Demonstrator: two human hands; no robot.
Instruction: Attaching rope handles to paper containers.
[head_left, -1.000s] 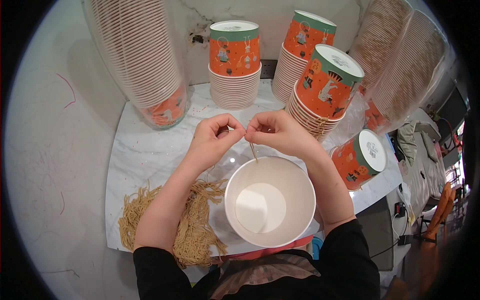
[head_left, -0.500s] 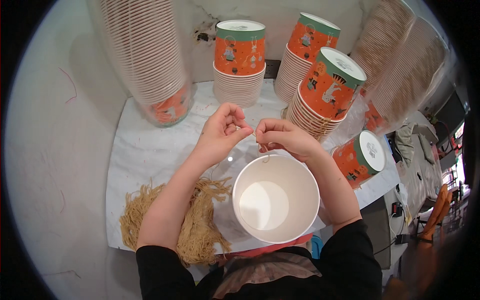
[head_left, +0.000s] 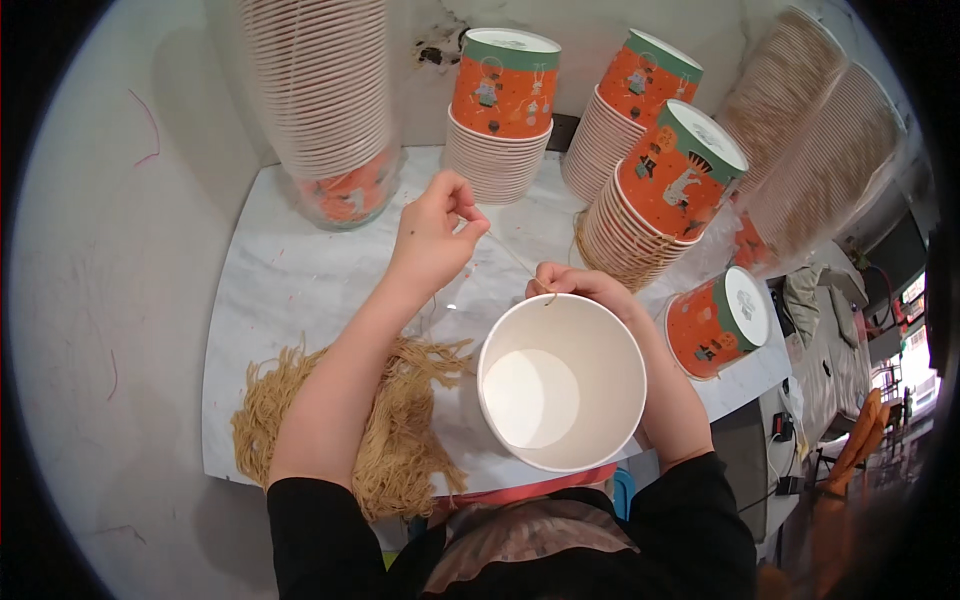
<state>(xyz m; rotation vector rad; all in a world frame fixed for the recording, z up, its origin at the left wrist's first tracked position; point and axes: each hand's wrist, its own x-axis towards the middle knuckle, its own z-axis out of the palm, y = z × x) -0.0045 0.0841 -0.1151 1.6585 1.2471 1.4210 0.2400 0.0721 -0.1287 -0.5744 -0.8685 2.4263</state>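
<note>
A white-lined paper bucket [head_left: 608,375] stands mouth up in front of me. My right hand [head_left: 592,288] is closed at its far rim, fingers pinching a thin tan string [head_left: 512,256]. From there the string runs taut, up and left, to my left hand [head_left: 437,228], whose thumb and finger are pinched on it above the table. A short curl of string hangs over the bucket's rim beside the right fingertips. Under my left forearm lies a loose bundle of tan strings [head_left: 405,440]. Whether the string passes through the bucket's wall is hidden.
Upturned orange-and-green bucket stacks stand at the back: one in the middle [head_left: 505,90], another behind right [head_left: 645,85], and a tilted one [head_left: 680,180] with strings on it. A single bucket [head_left: 712,325] lies tilted at right. Bagged stacks flank them, left [head_left: 325,90] and right [head_left: 825,160].
My hands were close together above the bucket; the left has moved up and away, drawing the string out straight. My right hand has come down to the bucket's far rim.
</note>
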